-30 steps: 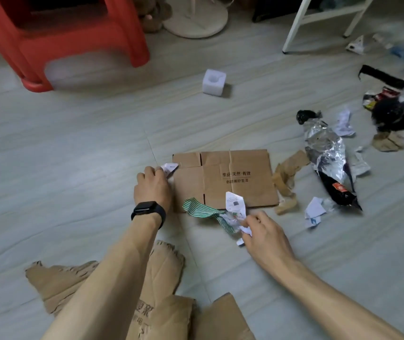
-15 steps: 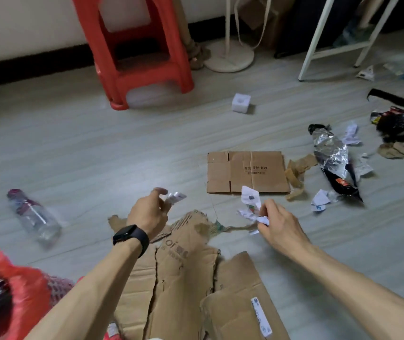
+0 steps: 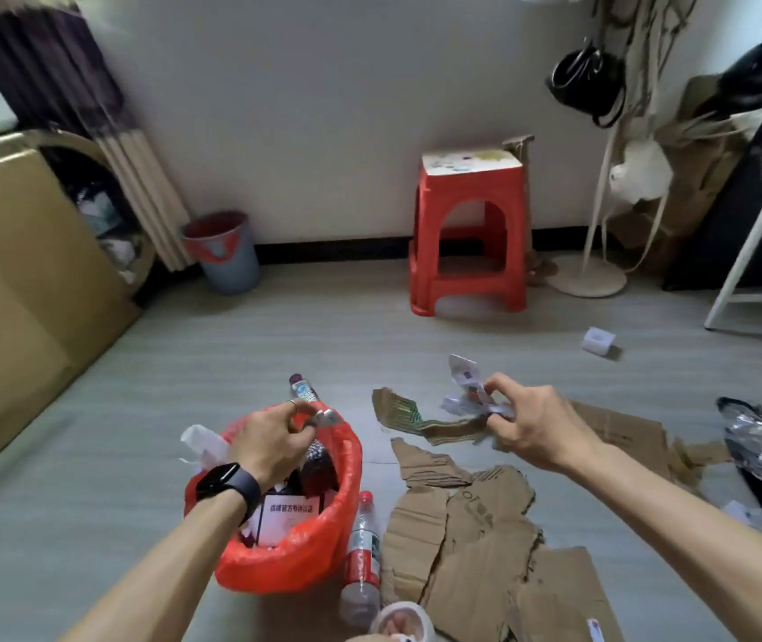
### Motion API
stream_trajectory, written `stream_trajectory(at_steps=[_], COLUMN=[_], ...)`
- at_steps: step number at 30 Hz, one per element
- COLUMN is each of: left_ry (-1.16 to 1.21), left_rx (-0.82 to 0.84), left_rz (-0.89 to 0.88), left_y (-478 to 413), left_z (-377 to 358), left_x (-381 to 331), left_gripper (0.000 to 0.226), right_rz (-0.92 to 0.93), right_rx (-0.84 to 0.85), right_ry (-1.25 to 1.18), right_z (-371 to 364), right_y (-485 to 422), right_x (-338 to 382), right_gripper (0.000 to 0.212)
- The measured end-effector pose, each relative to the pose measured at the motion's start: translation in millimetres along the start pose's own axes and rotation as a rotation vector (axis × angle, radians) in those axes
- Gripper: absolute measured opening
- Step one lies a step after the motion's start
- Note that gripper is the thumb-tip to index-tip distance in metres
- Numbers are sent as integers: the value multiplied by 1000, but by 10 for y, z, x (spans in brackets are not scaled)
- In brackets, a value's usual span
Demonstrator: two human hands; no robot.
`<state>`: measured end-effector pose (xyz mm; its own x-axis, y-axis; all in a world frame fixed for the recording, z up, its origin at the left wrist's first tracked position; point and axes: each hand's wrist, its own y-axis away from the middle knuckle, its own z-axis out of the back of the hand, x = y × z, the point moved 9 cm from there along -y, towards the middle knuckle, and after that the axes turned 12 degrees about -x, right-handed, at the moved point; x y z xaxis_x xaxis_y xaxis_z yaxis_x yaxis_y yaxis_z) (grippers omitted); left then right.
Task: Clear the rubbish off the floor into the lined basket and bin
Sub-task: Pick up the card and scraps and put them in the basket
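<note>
While the left hand (image 3: 272,437), a black smartwatch (image 3: 228,484) on its wrist, hangs over the basket lined with a red plastic bag (image 3: 277,563), its thumb and fingers pinch a small white paper scrap (image 3: 329,417) above the rim. Off to the side, over the floor, the right hand (image 3: 532,424) is curled round a crumpled bunch of white printed paper slips (image 3: 464,384), with a green-striped strip (image 3: 409,412) trailing from it. Inside the basket lie a dark bottle (image 3: 318,465) and a white card (image 3: 291,511) with a line of Chinese print, too soft to read. A clear plastic bottle with a red label (image 3: 362,549) lies touching the basket's right side, beside torn brown cardboard sheets (image 3: 476,549) bearing faint, unreadable lettering. Farther off, a grey bin with a red liner (image 3: 223,257) stands against the wall, well apart from a red plastic stool (image 3: 469,234).
</note>
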<state>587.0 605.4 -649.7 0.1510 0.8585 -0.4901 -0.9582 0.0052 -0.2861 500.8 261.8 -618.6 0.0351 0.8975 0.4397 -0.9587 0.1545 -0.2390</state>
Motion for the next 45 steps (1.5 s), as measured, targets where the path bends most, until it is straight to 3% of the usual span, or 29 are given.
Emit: stream_trajectory(at_steps=[5, 11, 14, 16, 21, 27, 30, 33, 35, 40, 45], left_ry=[-102, -183, -211, -221, -244, -256, -268, -276, -232, -180, -165], left_rx=[2, 22, 20, 32, 68, 135, 240, 289, 312, 234, 274], left_rz=[157, 251, 293, 320, 346, 332, 330, 319, 347, 225, 150], left_y=[240, 576, 656, 666, 600, 559, 604, 626, 634, 588, 653], left_z=[441, 364, 268, 217, 190, 137, 1, -67, -68, -46, -484], left_x=[791, 1267, 1458, 1581, 1841, 1909, 1880, 1870, 1913, 1748, 1476], left_gripper=[19, 24, 21, 27, 37, 45, 49, 43, 44, 49, 67], right_rz=[22, 56, 72, 99, 157, 183, 295, 290, 279, 263, 347], right_rx=[-39, -48, 16, 46, -16, -122, 97, 541, 639, 471, 186], right_ry=[-96, -136, -167, -139, -13, 87, 108, 67, 28, -117, 9], right_z=[-155, -728, -1175, -1454, -1865, -1876, -2193, -2644, -2751, -2604, -2426], right_y=[42, 22, -57, -90, -136, -248, -128, 173, 259, 137, 85], right_x=[689, 1256, 1546, 1733, 2133, 2191, 2209, 2124, 2081, 2007, 1833], right_gripper=[16, 4, 22, 27, 18, 17, 19, 45, 62, 62, 46])
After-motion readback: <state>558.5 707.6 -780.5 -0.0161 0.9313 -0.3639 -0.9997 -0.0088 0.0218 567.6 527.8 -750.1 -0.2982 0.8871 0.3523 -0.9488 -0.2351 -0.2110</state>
